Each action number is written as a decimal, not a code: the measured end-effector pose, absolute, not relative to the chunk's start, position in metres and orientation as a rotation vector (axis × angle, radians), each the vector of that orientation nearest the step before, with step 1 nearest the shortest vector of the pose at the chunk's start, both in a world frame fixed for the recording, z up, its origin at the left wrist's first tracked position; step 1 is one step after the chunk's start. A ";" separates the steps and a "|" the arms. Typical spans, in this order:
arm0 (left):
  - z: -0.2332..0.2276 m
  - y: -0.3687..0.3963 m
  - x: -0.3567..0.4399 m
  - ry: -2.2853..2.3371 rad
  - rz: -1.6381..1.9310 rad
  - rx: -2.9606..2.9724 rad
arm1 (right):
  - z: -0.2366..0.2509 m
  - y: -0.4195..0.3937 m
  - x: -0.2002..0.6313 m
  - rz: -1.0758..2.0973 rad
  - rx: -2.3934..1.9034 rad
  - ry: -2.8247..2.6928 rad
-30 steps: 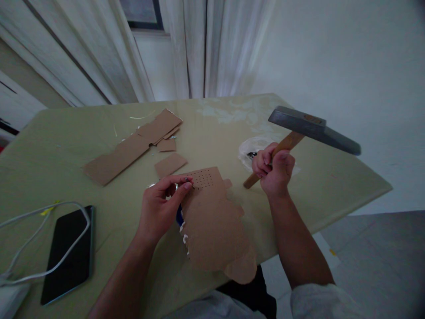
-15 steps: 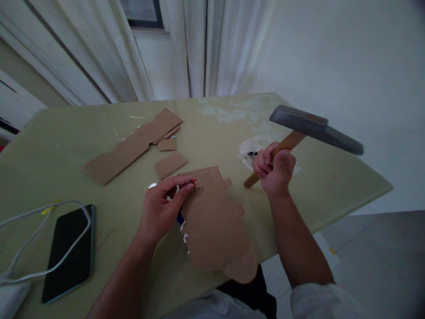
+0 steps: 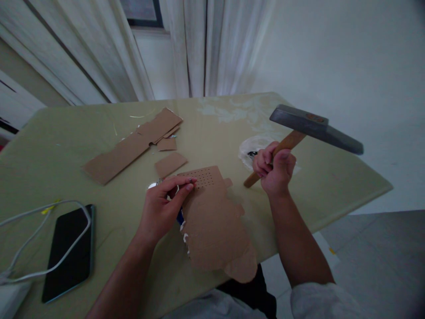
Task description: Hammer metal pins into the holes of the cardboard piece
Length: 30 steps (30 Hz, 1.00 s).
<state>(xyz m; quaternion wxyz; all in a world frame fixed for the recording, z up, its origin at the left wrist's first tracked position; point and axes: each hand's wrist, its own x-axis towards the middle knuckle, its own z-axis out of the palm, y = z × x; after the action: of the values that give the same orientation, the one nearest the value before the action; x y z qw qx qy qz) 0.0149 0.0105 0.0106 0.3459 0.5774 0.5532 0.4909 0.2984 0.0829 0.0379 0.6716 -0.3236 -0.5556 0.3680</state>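
My right hand point(image 3: 275, 170) is wrapped round the wooden handle of a hammer point(image 3: 317, 126), holding it raised over the table's right side. The dark steel head tilts down to the right. Thumb and forefinger of my left hand point(image 3: 166, 201) pinch what looks like a small nail point(image 3: 190, 180), mostly hidden by the fingertips. They are at the left part of a grid of small holes near the far end of a cut brown cardboard piece point(image 3: 217, 230). Something blue and a ragged white edge show along the cardboard's left side, partly under my left hand.
A long cardboard strip point(image 3: 133, 148) and smaller scraps point(image 3: 171, 164) lie beyond my left hand. A clear plastic bag point(image 3: 247, 146) with something dark inside sits behind my right hand. At left, a black tablet point(image 3: 69, 252) lies under a white cable point(image 3: 84, 212).
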 end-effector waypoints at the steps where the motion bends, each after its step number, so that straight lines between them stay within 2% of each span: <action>1: 0.010 0.010 0.015 1.427 1.275 1.501 | 0.038 0.083 0.299 0.828 -0.729 -1.255; 30: 0.012 0.013 0.016 1.385 1.294 1.613 | 0.039 0.085 0.301 0.871 -0.712 -1.239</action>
<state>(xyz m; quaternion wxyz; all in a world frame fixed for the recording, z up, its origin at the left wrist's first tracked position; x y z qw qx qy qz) 0.0162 0.0132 0.0122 0.3205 0.6137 0.5273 0.4926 0.3012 0.0849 0.0392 0.6700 -0.3157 -0.5496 0.3864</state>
